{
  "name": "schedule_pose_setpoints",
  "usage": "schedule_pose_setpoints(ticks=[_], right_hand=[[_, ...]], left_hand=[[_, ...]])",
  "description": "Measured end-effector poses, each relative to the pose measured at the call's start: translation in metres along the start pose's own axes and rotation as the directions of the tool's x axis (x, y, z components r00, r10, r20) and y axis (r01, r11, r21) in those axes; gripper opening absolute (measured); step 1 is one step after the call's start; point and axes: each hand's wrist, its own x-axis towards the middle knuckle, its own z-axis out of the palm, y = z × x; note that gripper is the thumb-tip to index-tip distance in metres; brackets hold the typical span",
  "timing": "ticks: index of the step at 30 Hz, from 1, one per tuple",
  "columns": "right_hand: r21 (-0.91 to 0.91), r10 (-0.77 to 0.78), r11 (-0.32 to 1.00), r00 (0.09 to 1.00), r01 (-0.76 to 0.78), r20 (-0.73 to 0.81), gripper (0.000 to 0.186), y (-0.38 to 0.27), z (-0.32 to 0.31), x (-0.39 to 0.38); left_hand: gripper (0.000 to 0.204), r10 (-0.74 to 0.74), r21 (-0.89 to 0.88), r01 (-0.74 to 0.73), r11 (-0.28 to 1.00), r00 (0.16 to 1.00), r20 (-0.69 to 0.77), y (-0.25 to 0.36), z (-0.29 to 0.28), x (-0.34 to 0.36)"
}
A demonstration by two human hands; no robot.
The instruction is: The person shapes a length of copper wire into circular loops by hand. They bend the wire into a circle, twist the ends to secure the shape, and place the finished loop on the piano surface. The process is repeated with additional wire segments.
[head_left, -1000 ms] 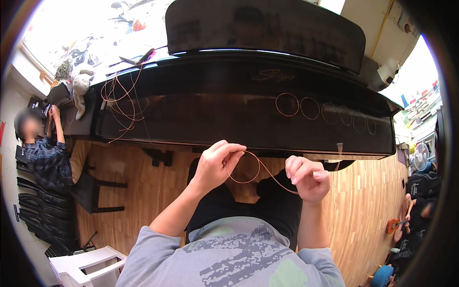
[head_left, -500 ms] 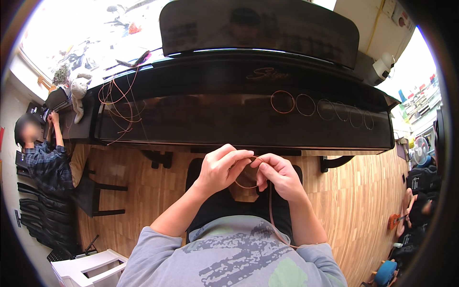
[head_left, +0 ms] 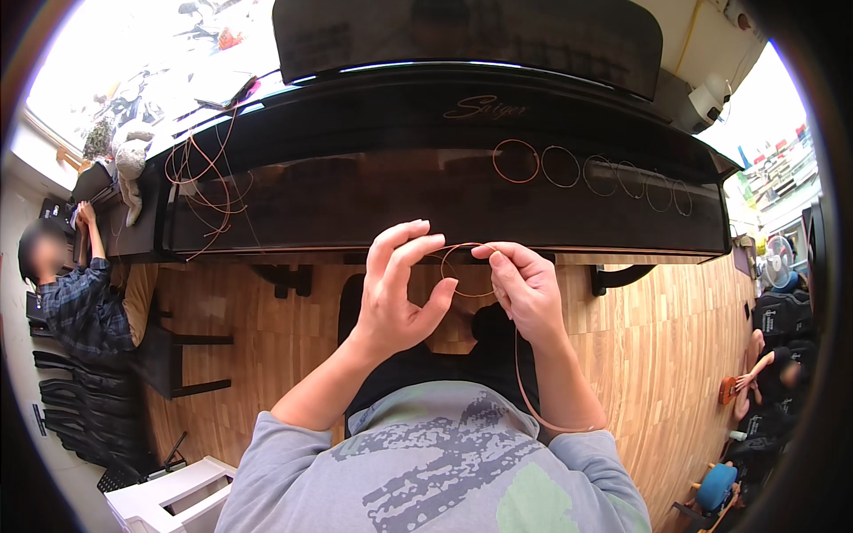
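Fingers (head_left: 505,256) of the right hand (head_left: 530,298) are pinching a copper-coloured wire (head_left: 469,296), its loop (head_left: 442,269) standing between the 2 hands, its tail (head_left: 517,364) hanging by the forearm (head_left: 569,377). The left hand (head_left: 391,302) is gaping open at the loop's other side, contact unclear, while 6 coils (head_left: 538,162) are lying on the piano (head_left: 355,204).
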Motion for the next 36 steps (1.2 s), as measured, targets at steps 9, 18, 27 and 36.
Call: schedule_pose_setpoints(ticks=[9, 18, 27, 36], right_hand=[[0.059, 0.005, 0.998, 1.000, -0.006, 0.025, 0.020, -0.001, -0.007, -0.012], [-0.018, 0.094, 0.995, 0.993, -0.093, 0.064, 0.020, 0.008, -0.006, -0.019], [-0.122, 0.080, 0.990, 0.987, -0.063, 0.142, 0.022, 0.006, 0.002, -0.016], [-0.122, 0.040, 0.992, 0.993, -0.027, 0.107, 0.021, 0.013, 0.014, -0.015]], left_hand=[[0.017, -0.067, 0.203, 0.070, 0.977, 0.998, -0.023, -0.003, 0.008, -0.025], [0.032, -0.176, -0.121, 0.174, 0.977, 0.984, -0.003, -0.009, 0.005, -0.053], [0.041, -0.271, -0.071, 0.273, 0.959, 0.962, 0.031, -0.005, 0.009, -0.055], [0.041, -0.322, -0.159, 0.327, 0.931, 0.945, 0.059, -0.004, 0.007, -0.057]])
